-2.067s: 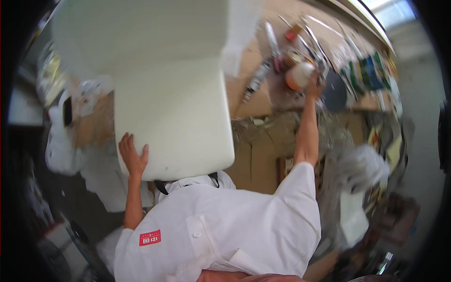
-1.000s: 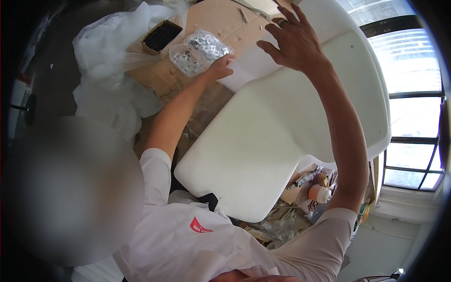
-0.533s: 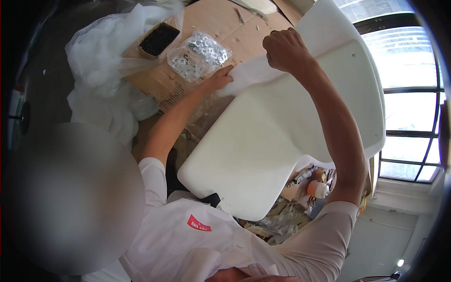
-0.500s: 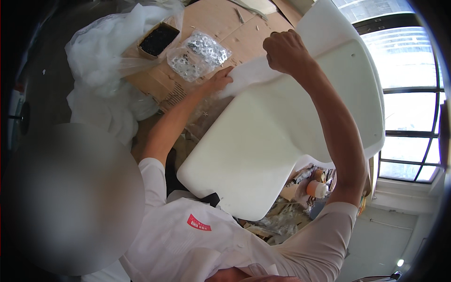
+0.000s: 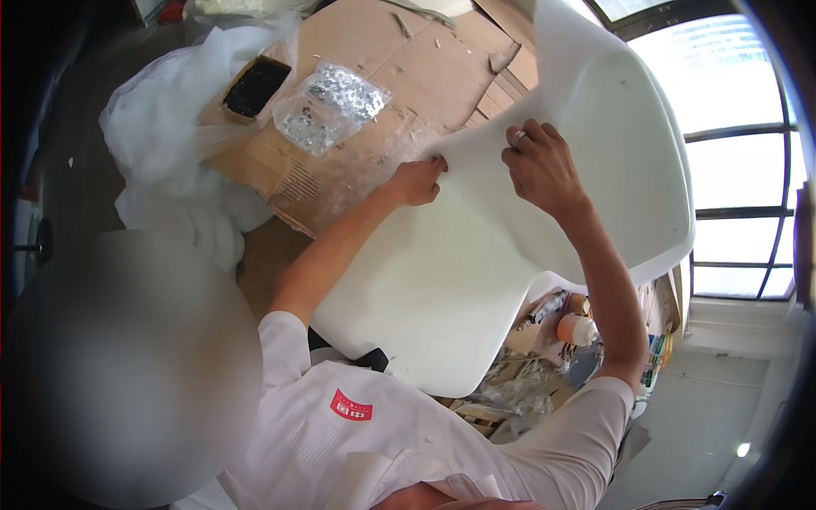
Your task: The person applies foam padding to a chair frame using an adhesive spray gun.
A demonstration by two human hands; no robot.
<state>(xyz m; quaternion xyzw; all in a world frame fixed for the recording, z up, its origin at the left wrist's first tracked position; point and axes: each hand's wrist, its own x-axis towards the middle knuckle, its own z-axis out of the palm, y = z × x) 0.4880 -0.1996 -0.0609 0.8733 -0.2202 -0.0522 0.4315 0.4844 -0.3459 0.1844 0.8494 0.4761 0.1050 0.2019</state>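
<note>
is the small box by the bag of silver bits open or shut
Open: the small box has no cover, and black contents show inside.

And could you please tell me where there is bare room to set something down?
The cardboard looks mostly bare between the bag of shiny pieces and the white shell, bar small scraps. The shell's broad face below the left hand is free. It is crowded around the orange bottle, near plastic film, and between the dark-filled box and that bag.
</note>
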